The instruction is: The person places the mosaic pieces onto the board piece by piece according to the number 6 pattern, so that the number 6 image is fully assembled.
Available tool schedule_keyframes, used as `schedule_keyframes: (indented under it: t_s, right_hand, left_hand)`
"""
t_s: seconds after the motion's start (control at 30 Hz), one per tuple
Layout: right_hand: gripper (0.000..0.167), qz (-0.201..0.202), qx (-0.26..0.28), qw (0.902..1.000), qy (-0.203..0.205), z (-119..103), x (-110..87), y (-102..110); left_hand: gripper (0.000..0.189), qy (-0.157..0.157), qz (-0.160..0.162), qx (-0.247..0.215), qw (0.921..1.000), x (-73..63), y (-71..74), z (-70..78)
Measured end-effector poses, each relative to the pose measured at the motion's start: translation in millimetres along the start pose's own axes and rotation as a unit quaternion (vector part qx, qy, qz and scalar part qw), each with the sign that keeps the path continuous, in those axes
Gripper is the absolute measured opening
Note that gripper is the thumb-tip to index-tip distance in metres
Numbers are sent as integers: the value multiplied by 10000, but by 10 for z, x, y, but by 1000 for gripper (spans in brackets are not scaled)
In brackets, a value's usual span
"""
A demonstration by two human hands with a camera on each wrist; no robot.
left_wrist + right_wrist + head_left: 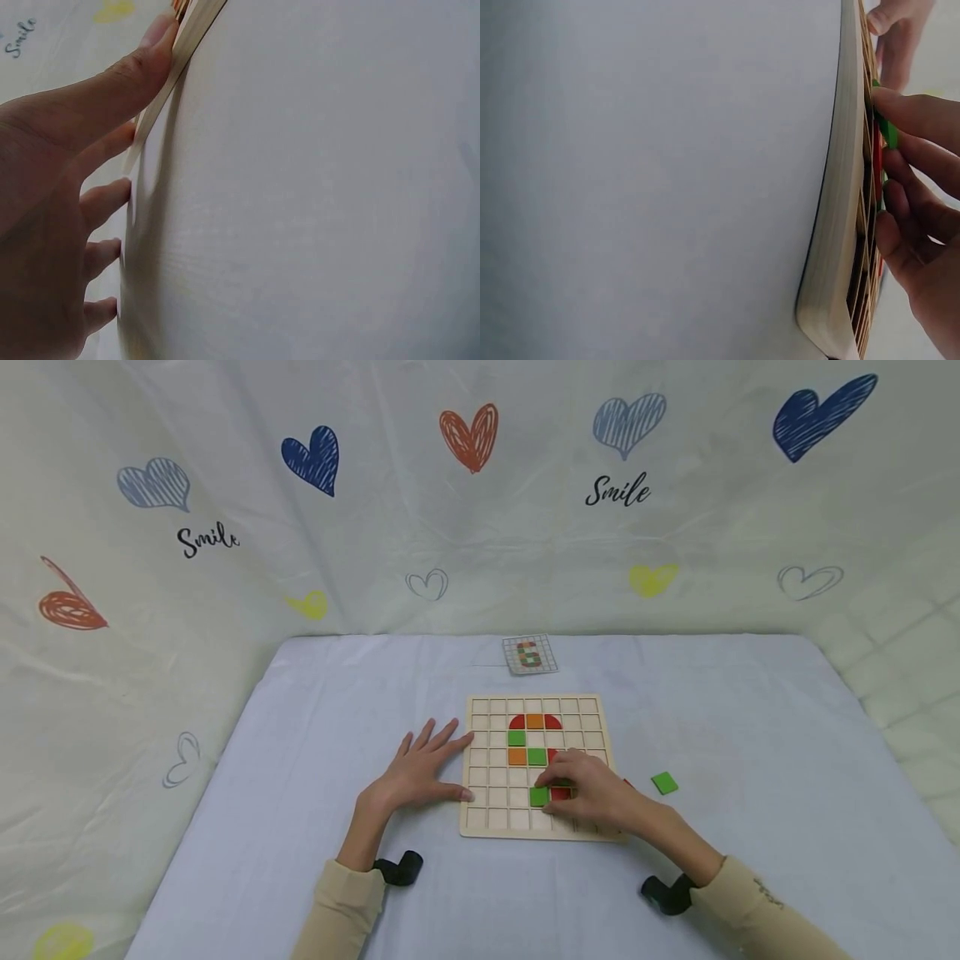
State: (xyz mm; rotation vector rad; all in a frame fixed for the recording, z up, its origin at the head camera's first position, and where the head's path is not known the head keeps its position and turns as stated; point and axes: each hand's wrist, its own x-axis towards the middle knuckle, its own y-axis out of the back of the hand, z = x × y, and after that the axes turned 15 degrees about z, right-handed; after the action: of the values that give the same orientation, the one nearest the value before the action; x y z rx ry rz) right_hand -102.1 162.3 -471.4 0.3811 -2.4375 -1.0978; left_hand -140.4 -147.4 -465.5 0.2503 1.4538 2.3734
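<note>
A pale wooden grid board [487, 820] lies on the table. My left hand [411, 777] is spread at its left side, with thumb and index fingertips on the edge. My right hand [588, 789] reaches over the board's lower right and pinches a green square tile [538, 797] between thumb and finger. In the right wrist view that green tile [890, 133] stands tilted over the grid. A red tile [560, 794] sits just right of it. Farther up the board are orange [535, 722], green [517, 738] and rounded red tiles [553, 722]; the right hand hides some cells.
A loose green tile [664, 783] lies on the cloth right of the board, and a red piece [628, 783] shows partly beside the right wrist. Behind the board lies a pattern card [530, 655] with a coloured figure on a grid. A printed curtain [525, 527] stands behind the table.
</note>
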Motion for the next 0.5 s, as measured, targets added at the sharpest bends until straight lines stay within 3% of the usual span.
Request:
schedule_keyframes:
  t_s: [0.2, 0.5]
  right_hand:
    - [25, 103, -98, 9998, 128, -12, -18, -7]
    - [27, 320, 94, 9994, -67, 3, -49, 99]
  left_hand:
    - [93, -16, 3, -10, 10000, -1, 12, 10]
    - [93, -5, 4, 15, 10000, 5, -14, -5]
